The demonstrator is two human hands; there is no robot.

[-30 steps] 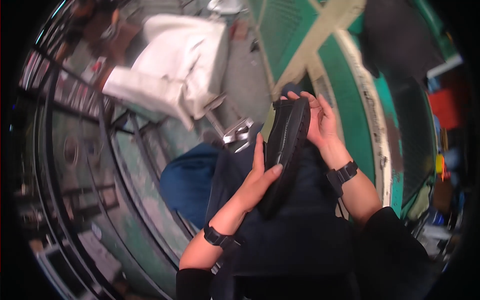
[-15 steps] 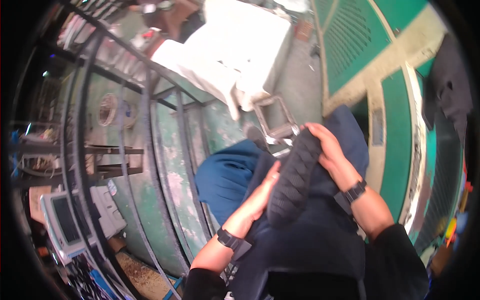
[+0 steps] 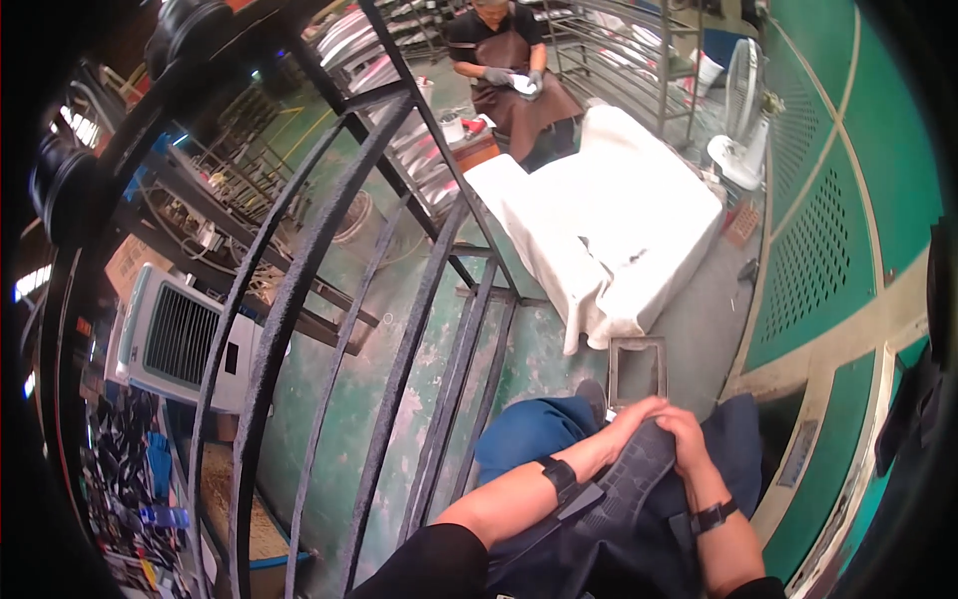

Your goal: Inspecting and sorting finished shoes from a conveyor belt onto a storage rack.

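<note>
Shoe (image 3: 636, 471), black with a ridged underside turned upward, is held over the person's navy-clothed lap (image 3: 569, 554) — bare left hand (image 3: 629, 423) and bare right hand (image 3: 687, 439) gripping its far end, fingers curled closed, fingertips partly hidden.

The left hand (image 3: 633, 423) and right hand (image 3: 685, 435) partly hide the far end of the shoe (image 3: 641, 467). The top edge crops the co-worker (image 3: 507, 58).

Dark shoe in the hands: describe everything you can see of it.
The shoe has its sole turned up into view: dark, rubbery-looking, with a raised, blocky tread. It slants over the person's lap, far end held between the left hand and right hand. Its upper is mostly hidden.
</note>
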